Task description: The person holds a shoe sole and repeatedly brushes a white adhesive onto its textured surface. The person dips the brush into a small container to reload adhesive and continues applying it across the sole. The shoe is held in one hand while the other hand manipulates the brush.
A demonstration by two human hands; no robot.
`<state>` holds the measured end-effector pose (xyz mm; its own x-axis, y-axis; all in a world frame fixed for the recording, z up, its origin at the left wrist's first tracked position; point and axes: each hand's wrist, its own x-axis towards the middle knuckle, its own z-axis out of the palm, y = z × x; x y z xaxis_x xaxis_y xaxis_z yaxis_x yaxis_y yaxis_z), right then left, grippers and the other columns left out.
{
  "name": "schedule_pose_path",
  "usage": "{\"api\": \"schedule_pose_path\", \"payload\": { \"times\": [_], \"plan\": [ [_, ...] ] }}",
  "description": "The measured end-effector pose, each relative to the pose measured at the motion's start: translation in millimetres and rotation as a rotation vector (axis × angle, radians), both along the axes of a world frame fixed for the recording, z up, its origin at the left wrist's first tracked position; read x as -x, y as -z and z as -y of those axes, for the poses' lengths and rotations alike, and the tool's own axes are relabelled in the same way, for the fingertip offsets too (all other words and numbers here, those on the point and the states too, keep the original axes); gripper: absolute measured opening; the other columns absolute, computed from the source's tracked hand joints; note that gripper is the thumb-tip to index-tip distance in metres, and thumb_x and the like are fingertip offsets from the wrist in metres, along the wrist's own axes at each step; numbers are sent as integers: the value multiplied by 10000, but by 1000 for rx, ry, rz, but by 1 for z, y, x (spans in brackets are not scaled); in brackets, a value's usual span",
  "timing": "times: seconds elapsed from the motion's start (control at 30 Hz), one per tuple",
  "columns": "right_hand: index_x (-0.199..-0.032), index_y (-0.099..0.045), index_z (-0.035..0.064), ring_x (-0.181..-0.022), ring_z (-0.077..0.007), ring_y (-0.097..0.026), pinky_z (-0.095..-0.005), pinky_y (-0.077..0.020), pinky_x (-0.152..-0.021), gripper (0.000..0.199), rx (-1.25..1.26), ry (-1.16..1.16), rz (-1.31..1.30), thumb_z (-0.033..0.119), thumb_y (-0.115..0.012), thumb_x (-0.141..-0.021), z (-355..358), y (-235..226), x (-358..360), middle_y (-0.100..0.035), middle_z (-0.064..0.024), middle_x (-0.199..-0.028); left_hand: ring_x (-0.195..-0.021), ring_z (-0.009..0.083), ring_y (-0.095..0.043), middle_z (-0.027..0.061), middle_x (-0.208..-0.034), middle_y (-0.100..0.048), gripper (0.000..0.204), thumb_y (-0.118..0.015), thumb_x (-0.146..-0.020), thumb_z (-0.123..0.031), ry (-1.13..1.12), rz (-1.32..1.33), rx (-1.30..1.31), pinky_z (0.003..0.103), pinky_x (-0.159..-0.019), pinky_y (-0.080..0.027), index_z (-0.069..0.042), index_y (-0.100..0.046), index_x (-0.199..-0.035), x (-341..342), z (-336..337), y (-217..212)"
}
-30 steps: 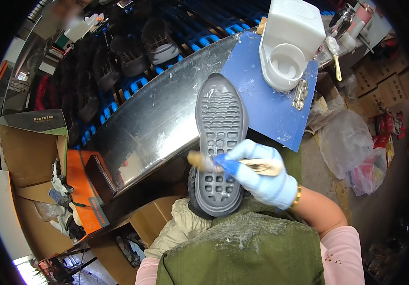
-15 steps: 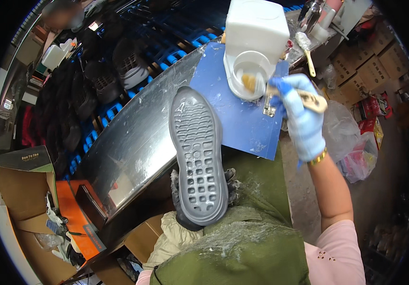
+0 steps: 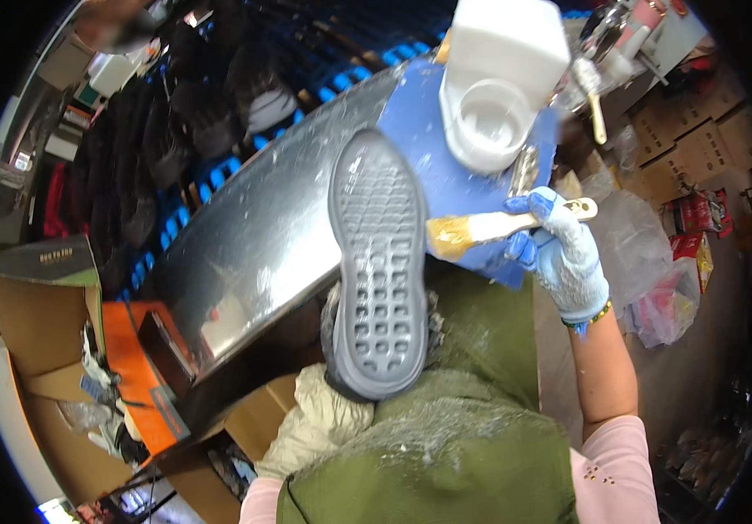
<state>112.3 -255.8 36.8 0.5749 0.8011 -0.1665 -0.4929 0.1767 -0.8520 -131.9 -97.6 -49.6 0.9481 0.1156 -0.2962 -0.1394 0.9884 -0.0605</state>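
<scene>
A grey rubber shoe sole lies upright in front of me, its wet-looking inner face with ridges and square pockets turned up. My left hand, in a dark, crusted glove, grips it from beneath; only bits of glove show at both sides. In a light-blue glove with blue fingertips, my right hand pinches the pale wooden handle of a paintbrush. The brush's yellowish bristles point left, close to the sole's right edge. Beyond it stands a white plastic container with a round, open-topped cup at its front.
A blue sheet lies under the container on the metal table. Another white-coated brush rests at the far right. Dark shoes stand on a blue roller conveyor. Open cardboard boxes are at left, plastic bags at right.
My right hand has drawn the paintbrush out of the cup and brought it nearer, turning the bristles toward the sole. The sole sits slightly farther right and higher in view.
</scene>
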Motion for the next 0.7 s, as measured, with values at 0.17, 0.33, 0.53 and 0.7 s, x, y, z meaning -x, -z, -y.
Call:
{"api": "schedule_pose_path", "payload": {
  "times": [0.17, 0.33, 0.53, 0.7],
  "plan": [
    [-1040, -710, 24, -800, -150, -699, -287, -568, -738, 141, 71, -510, 500, 110, -655, -943, -2, -17, 63, -749, -78, -964, -1236, 330, -623, 214, -1397, -575, 613, -548, -1040, -389, -72, -94, -267, 470, -986, -582, 0, -425, -1496, 3, -1, 11],
    [-897, -758, 116, -769, -236, -674, -360, -529, -724, 58, 78, -444, 1522, 166, -731, -884, -32, -48, 32, -713, -45, -842, -1145, 264, -658, 169, -1323, -616, 512, -576, -1053, -307, 164, -90, -493, 398, -938, -594, -21, -467, -1463, -8, -26, 4],
    [-960, -735, 102, -787, -169, -672, -309, -529, -740, 94, 140, -699, 1282, 168, -701, -903, -43, -57, 44, -720, -33, -903, -1138, 244, -653, 147, -1341, -600, 520, -647, -1020, -231, 211, 1, -461, 368, -926, -601, -40, -461, -1467, -6, -21, -9],
    [-1013, -758, 75, -804, -76, -675, -262, -551, -753, 166, 257, -148, 1181, 213, -686, -954, -69, -67, -42, -761, -16, -892, -1127, 244, -659, 143, -1342, -602, 499, -647, -1016, -204, 101, 66, -290, 371, -905, -616, -42, -471, -1455, 7, -11, -22]
  ]
}}
